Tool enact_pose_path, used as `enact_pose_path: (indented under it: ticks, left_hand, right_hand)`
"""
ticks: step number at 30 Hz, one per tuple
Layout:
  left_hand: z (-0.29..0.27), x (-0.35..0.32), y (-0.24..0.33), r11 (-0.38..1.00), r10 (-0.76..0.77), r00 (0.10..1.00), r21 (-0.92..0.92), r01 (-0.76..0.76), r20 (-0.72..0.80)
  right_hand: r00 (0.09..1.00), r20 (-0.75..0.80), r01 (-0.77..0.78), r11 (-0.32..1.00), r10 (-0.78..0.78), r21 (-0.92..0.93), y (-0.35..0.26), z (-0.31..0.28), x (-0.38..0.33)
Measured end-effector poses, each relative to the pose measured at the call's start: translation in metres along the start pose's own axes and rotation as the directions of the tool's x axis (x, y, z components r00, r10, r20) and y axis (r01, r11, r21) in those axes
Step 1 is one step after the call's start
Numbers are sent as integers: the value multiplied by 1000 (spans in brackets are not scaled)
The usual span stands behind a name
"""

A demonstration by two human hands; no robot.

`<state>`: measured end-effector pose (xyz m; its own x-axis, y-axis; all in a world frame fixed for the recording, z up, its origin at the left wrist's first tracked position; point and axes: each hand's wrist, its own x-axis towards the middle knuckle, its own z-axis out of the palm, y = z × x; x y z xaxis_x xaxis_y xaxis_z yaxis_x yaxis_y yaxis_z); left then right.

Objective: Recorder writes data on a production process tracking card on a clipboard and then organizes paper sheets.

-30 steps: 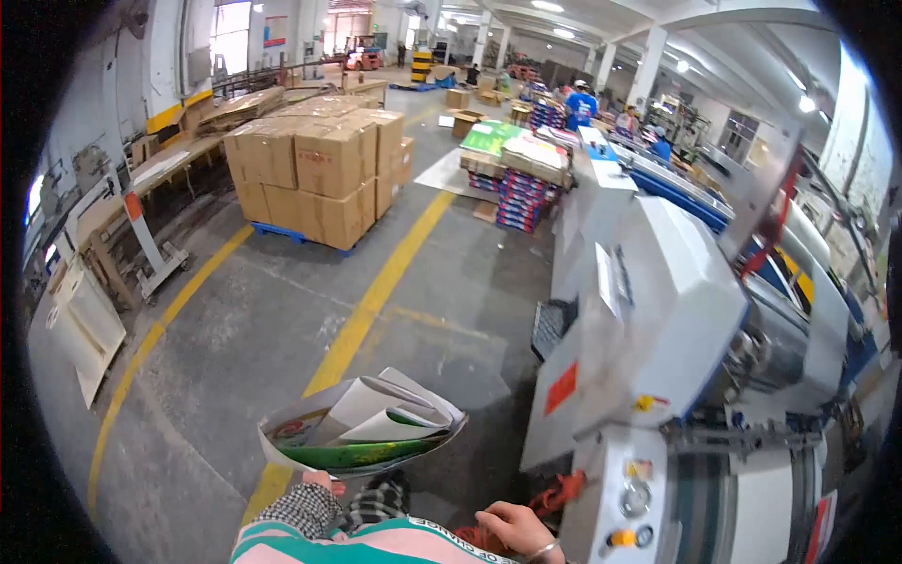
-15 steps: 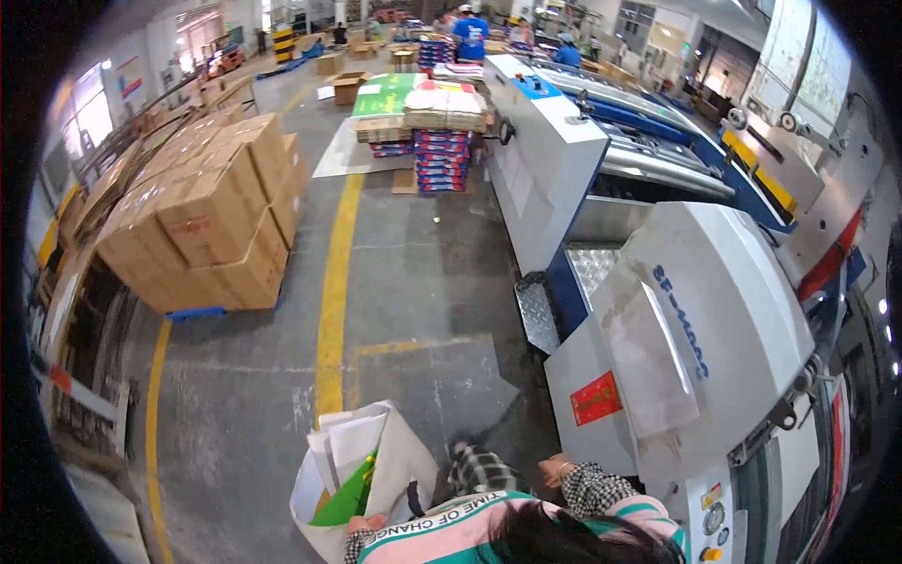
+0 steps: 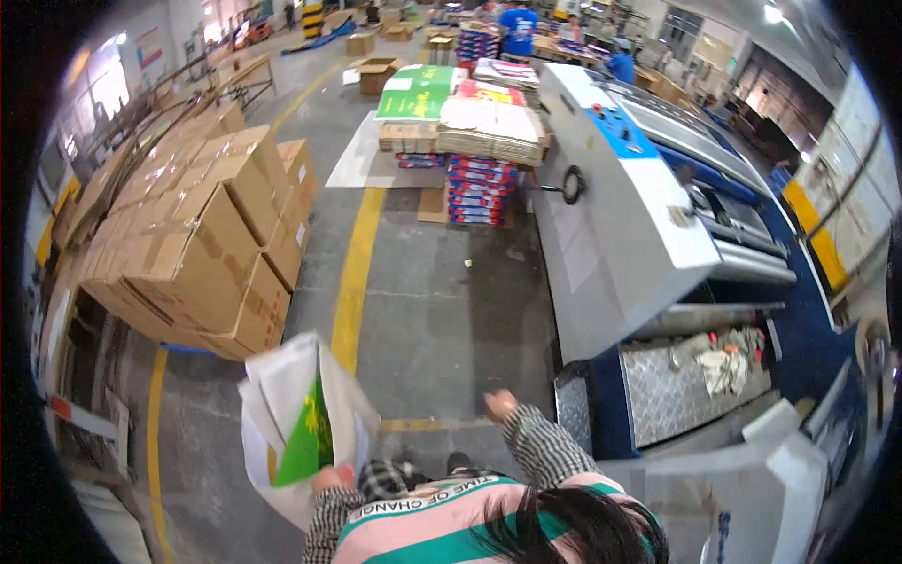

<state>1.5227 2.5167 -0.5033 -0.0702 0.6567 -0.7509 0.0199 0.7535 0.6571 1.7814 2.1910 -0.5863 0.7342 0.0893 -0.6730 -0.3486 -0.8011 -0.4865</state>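
Observation:
At the lower left, my left hand (image 3: 333, 477) is closed on the near edge of a large off-white sack (image 3: 349, 404). Folded white sheets (image 3: 278, 383) and a green printed sheet (image 3: 306, 434) stick out of its mouth. The sack hangs tilted beside my left leg, and its underside is hidden. My right hand (image 3: 502, 404) is out in front of me over the grey floor, fingers curled, with nothing visible in them. It is left of the machine's metal step and touches nothing.
Taped cardboard boxes (image 3: 202, 249) are piled on the left. Ahead stand stacks of printed sheets (image 3: 489, 127) over blue-and-red bundles (image 3: 481, 188). A long white-and-blue machine (image 3: 620, 221) lines the right, with a metal step (image 3: 572, 409) jutting out. A person in blue (image 3: 519, 33) stands far back.
I have moved forward along the aisle, so the stacks and boxes appear nearer. The sack has come along in my left hand. My right hand has swung forward, away from the machine's side.

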Motion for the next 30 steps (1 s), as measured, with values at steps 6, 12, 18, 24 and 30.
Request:
enact_pose_path:
  ticks: [6, 12, 18, 24, 30]
  left_hand:
    - [175, 0, 71, 952, -77, 857, 293, -88, 509]
    - [343, -44, 214, 831, -259, 582, 485, -273, 771]
    - [482, 13, 279, 622, -435, 399, 589, -516, 807]
    - [674, 104, 312, 281, -88, 178, 196, -939, 980]
    - [902, 95, 399, 636, -259, 539, 561, -529, 802]
  right_hand:
    - [854, -134, 507, 862, -502, 0, -296, -50, 134]
    - [731, -456, 396, 860, -508, -322, -438, -234, 273]
    - [973, 228, 175, 762, -36, -623, -538, -309, 270]
    - [854, 518, 471, 492, -49, -732, -453, -241, 412]
    - [967, 256, 147, 810, 4, -568, -521, -254, 507]
